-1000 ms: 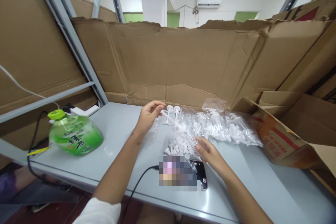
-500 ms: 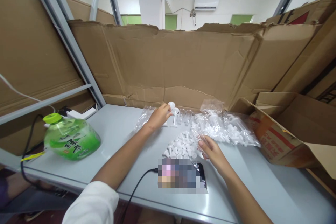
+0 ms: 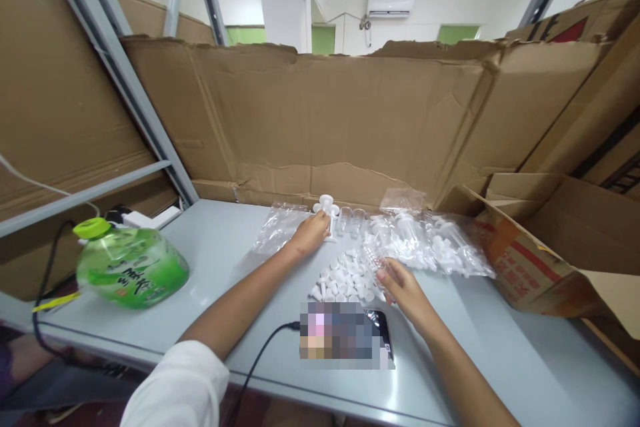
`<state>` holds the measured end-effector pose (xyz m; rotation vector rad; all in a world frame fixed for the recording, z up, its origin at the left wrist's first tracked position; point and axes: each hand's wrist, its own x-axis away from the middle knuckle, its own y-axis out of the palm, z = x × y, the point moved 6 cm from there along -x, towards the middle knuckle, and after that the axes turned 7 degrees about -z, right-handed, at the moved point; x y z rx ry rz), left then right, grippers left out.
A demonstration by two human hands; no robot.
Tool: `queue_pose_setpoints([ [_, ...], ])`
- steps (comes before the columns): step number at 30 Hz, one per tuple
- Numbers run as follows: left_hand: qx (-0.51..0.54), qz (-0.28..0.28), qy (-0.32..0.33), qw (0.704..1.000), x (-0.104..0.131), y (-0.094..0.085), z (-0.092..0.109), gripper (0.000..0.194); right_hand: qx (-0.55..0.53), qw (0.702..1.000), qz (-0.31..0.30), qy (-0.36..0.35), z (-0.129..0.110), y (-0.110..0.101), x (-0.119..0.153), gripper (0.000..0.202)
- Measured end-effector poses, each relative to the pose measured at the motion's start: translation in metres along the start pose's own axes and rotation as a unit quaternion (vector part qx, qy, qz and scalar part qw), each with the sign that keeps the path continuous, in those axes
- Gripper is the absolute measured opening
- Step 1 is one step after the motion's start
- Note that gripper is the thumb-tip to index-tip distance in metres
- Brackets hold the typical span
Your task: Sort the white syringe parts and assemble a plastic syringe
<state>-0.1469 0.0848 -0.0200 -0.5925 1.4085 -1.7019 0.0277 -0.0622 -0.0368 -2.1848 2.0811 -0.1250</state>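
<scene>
My left hand is at the back of the grey table, its fingers closed at the white plungers with round flat ends; what exactly lies between the fingertips is hidden. Just right of it stand clear ribbed cylinders. My right hand grips a clear ribbed cylinder, tilted over the right edge of a heap of small white caps. An empty clear bag lies behind my left forearm. Filled clear bags of white parts lie to the right.
A phone with a black cable lies at the front. On the left is a green bottle. An open cardboard box stands right, and a cardboard wall closes the back.
My left hand has moved slightly down and to the right against the plungers, with its fingers lower. My right hand and the cylinder are nearly unmoved. The view has shifted slightly.
</scene>
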Motion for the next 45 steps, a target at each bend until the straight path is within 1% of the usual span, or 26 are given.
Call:
queue_pose_setpoints([
  [4,-0.012,-0.026,-0.001,1.0,0.002,0.006,0.002,0.011,-0.011,1.0,-0.003,-0.01,0.0,0.0,-0.001,0.031],
  [9,-0.035,-0.047,-0.003,0.998,0.003,0.01,0.003,0.018,0.003,1.0,-0.003,-0.014,0.002,-0.001,-0.001,0.031],
  [12,-0.048,-0.048,-0.001,0.998,0.004,0.008,0.004,0.02,0.003,1.0,-0.004,-0.015,0.002,-0.001,-0.001,0.031],
  [15,-0.061,-0.033,0.0,0.998,0.007,0.001,0.011,0.023,0.004,1.0,-0.004,-0.01,0.001,-0.001,0.0,0.03],
  [18,-0.047,-0.006,0.032,0.998,0.015,-0.01,0.03,0.021,-0.026,1.0,0.009,-0.006,0.0,0.0,0.0,0.033],
  [20,0.006,0.016,0.077,0.997,0.025,-0.016,0.052,0.022,-0.077,0.997,0.027,-0.002,-0.001,-0.001,0.001,0.036],
  [22,0.072,0.036,0.117,0.99,0.038,-0.022,0.074,0.03,-0.143,0.989,0.045,0.007,-0.001,-0.002,0.002,0.036],
  [23,0.089,0.053,0.136,0.985,0.046,-0.025,0.085,0.035,-0.175,0.983,0.051,0.012,-0.001,-0.002,0.003,0.035],
  [25,0.082,0.07,0.204,0.973,0.06,-0.028,0.109,0.048,-0.228,0.972,0.051,0.021,0.0,-0.002,0.003,0.033],
  [27,0.045,0.065,0.268,0.96,0.071,-0.025,0.129,0.063,-0.258,0.965,0.04,0.027,0.002,0.0,0.003,0.032],
  [28,0.029,0.06,0.286,0.956,0.074,-0.023,0.136,0.069,-0.264,0.964,0.031,0.029,0.002,0.001,0.003,0.032],
  [30,0.017,0.053,0.294,0.954,0.075,-0.02,0.142,0.076,-0.265,0.963,0.012,0.034,0.004,0.004,0.002,0.034],
  [35,0.057,0.034,0.283,0.957,0.066,-0.016,0.142,0.076,-0.257,0.965,-0.019,0.053,0.009,0.011,0.002,0.037],
  [38,0.068,0.031,0.285,0.955,0.057,-0.018,0.134,0.079,-0.234,0.97,-0.025,0.059,0.012,0.011,0.0,0.041],
  [40,0.067,0.045,0.282,0.956,0.044,-0.023,0.121,0.077,-0.218,0.974,-0.008,0.061,0.013,0.007,-0.001,0.048],
  [42,0.07,0.062,0.267,0.959,0.024,-0.028,0.102,0.077,-0.201,0.978,0.013,0.053,0.011,0.001,-0.002,0.053],
  [43,0.077,0.072,0.25,0.963,0.013,-0.03,0.091,0.079,-0.192,0.98,0.02,0.045,0.009,-0.002,-0.002,0.053],
  [45,0.086,0.07,0.22,0.969,-0.011,-0.029,0.069,0.082,-0.176,0.984,0.03,0.029,0.006,-0.006,-0.002,0.05],
])
